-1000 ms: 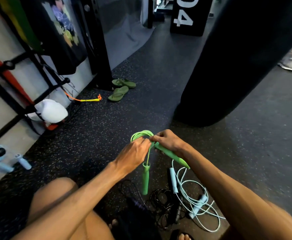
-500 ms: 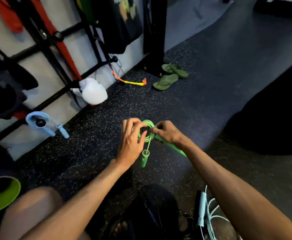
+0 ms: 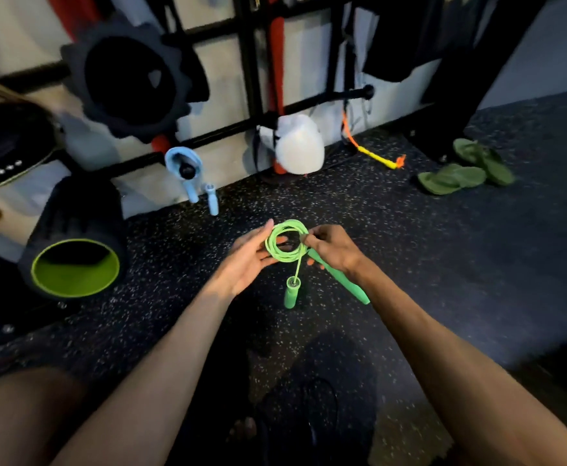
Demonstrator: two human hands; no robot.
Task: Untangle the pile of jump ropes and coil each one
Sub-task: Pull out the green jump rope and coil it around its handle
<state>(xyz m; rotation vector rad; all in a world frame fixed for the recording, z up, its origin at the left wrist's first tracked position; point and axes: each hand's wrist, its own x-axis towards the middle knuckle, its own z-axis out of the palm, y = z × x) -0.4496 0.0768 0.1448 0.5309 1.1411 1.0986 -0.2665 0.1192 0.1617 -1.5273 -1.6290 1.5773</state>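
My right hand [image 3: 332, 251] pinched the green rope coil [image 3: 282, 257]; my left hand [image 3: 246, 260], fingers straight, cradled it.

A bright green jump rope [image 3: 287, 242] wound into a small ring between two hands, above the speckled black rubber floor [image 3: 410, 250].
The left hand [image 3: 247, 260] lies flat-fingered against the ring's left side; the right hand [image 3: 334, 248] pinches its right side, one green handle [image 3: 339, 280] slanting out under the palm. The other green handle [image 3: 291, 293] dangles below the ring.
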